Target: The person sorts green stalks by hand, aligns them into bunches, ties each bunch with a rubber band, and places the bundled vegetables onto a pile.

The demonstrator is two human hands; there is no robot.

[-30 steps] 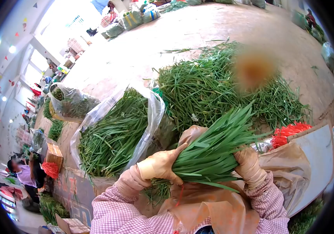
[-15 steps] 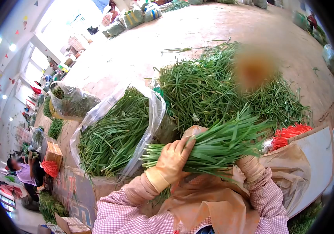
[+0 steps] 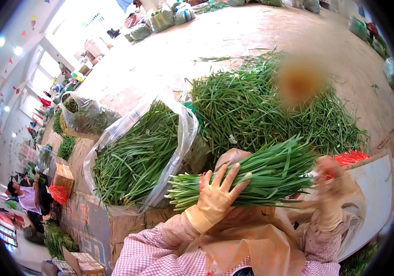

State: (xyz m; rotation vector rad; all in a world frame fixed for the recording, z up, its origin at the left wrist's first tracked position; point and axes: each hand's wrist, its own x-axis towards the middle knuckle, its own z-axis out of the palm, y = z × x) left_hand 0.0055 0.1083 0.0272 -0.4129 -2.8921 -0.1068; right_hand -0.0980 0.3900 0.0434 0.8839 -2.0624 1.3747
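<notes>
At lower centre, above the apron [image 3: 252, 246], the left hand [image 3: 217, 192] is clamped on the bunch [image 3: 270, 170], fingers slightly spread over its stems. Right of it, the right hand [image 3: 329, 184] is blurred beside the leaf tips, near red strips [image 3: 351, 158]; I cannot tell its fingers' state. The step seems to be steadying the bunch one-handed; the next move calls for a firm left hold. Beyond lie a bag [image 3: 188, 126], left of centre, and a heap [image 3: 247, 101], upper centre.
</notes>
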